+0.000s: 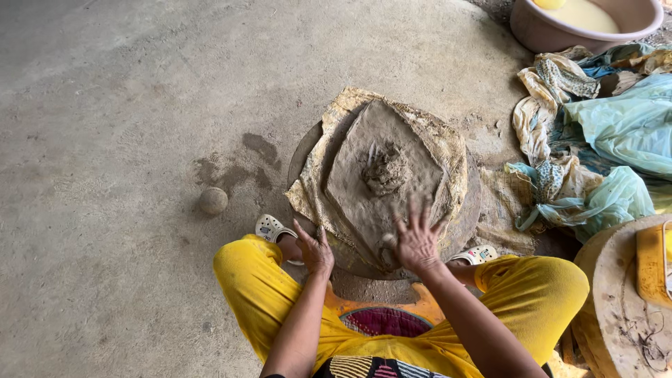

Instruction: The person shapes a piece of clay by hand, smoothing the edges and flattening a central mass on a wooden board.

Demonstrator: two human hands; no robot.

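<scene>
On the bare concrete floor [126, 105], our right hand [417, 241] presses open-fingered on the clay slab [381, 178], seemingly flattening it on the cloth-covered round board [465, 210]; our left hand [315, 250] rests open, steadying the edge.

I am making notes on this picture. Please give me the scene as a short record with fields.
place: bare concrete floor
person: seated, yellow trousers
left hand: on the edge of the round board
right hand: fingers spread, flat on the clay slab
under slab: worn cloth
slab centre: rough clay lump
nearby: small ball, basin, crumpled cloths and plastic
</scene>
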